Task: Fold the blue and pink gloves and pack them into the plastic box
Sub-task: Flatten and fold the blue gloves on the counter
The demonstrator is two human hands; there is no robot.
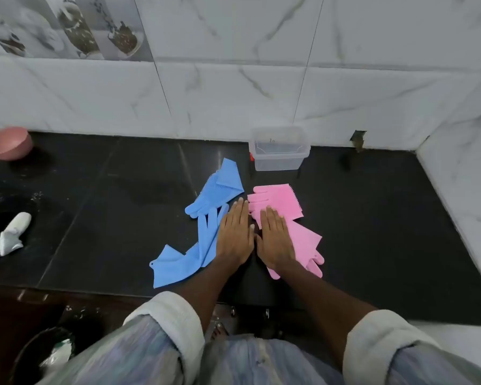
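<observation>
Two blue gloves lie on the black counter [372,232]: one blue glove [220,187] at the back, a second blue glove [189,254] stretching toward the front left. Two pink gloves lie to their right: one pink glove [281,200] at the back, the other pink glove [307,245] nearer me. My left hand [235,234] rests flat, palm down, its edge over the nearer blue glove's fingers. My right hand [275,238] lies flat on the pink gloves. Neither hand grips anything. A clear plastic box [278,148] stands open against the back wall, with nothing visible inside.
A pink bowl [7,143] sits at the far left by the tiled wall [233,93]. A white and grey crumpled object [13,233] lies at the left in a dark sink area. A tiled side wall [464,190] bounds the counter on the right.
</observation>
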